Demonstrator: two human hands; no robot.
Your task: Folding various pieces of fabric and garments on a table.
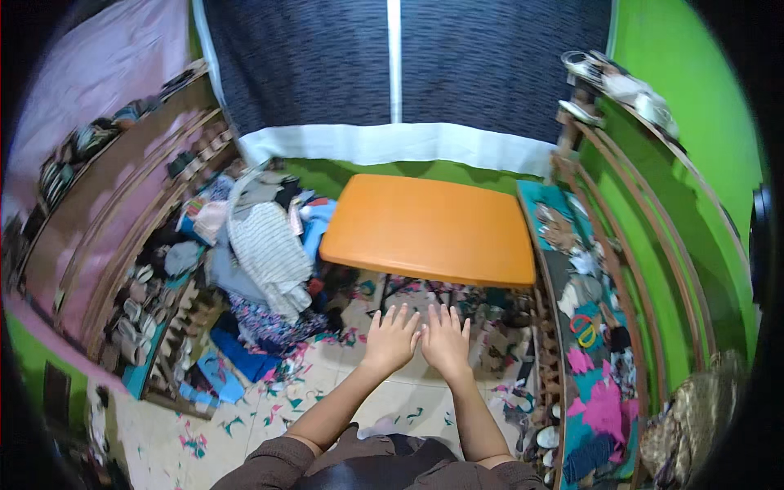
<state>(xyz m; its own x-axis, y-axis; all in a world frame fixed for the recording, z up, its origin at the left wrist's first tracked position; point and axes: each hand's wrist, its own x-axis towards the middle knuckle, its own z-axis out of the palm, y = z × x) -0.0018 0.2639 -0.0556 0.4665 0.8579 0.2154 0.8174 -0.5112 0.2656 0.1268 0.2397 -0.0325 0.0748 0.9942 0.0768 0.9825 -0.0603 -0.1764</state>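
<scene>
My left hand (392, 339) and my right hand (446, 336) are stretched out side by side in front of me, palms down, with fingers spread. Neither holds anything, and the thumbs nearly meet. Just beyond my fingertips stands an orange table (429, 229) with a bare, smooth top and dark legs. To the left of it rises a heap of clothes, with a striped whitish garment (268, 249) draped over it and a dark floral cloth (265, 322) lower down.
A wooden rack (106, 180) with shoes lines the left wall. Along the right, a bench (555, 286) carries scissors with coloured handles (585, 328) and pink cloth (603, 404). Pink and green scraps litter the tiled floor (269, 425). Dark curtains (302, 65) hang behind.
</scene>
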